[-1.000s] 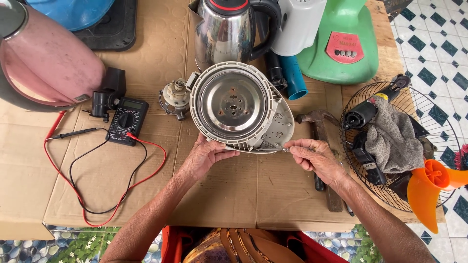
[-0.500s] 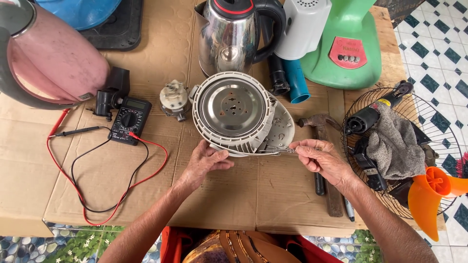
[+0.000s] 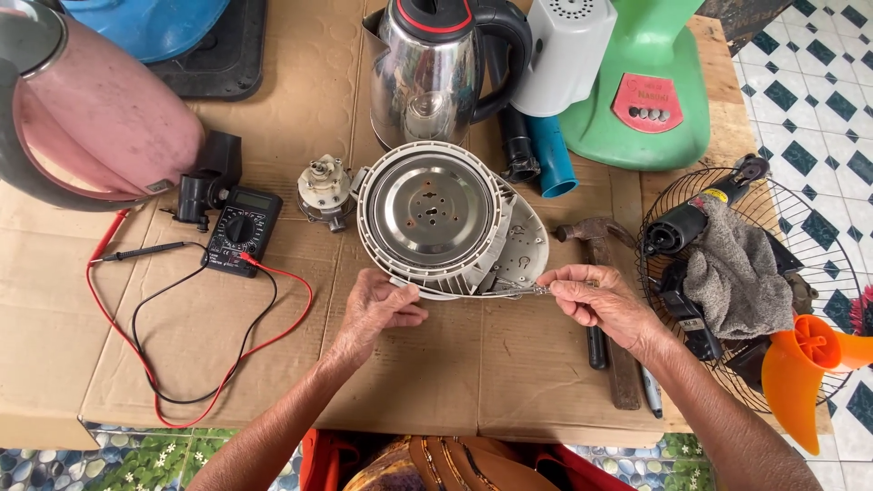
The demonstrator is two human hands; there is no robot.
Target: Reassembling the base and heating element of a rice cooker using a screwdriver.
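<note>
Both hands are staying at the near rim of the round appliance base (image 3: pixel 436 218), which is sitting a little farther up the desk (image 3: pixel 546 382) than a second ago. Nearest the camera, two bare forearms are reaching over the cardboard-covered desk. The left hand (image 3: pixel 380 311) is pressing against the lower edge of the grey plastic base, fingers curled onto the rim in a closed grip on it. The right hand (image 3: pixel 596 298) is pinching a thin metal tool (image 3: pixel 509 291) between thumb and fingertips, its tip pointing left into the base just beside the left hand.

The base is lying tilted near the middle of the desk, its shiny metal disc facing up and a pale bottom plate (image 3: pixel 523 245) showing beneath its right side. Just right of the right hand, a hammer (image 3: pixel 600 273) is lying with its handle running toward the near edge. To the left, a black multimeter (image 3: pixel 238 227) is resting with red and black leads (image 3: pixel 182 364) looping across the cardboard, and a small white part (image 3: pixel 324 189) is sitting just beside the base. On the right, a wire fan guard (image 3: pixel 818 236) is holding a grey rag (image 3: pixel 732 273) and a black tool, with an orange fan blade (image 3: pixel 805 368) at its near edge.

Farther back, a steel kettle (image 3: pixel 427 73) is standing behind the base, a green fan stand (image 3: pixel 646 100) to its right and a pink appliance (image 3: pixel 100 118) at far left.
</note>
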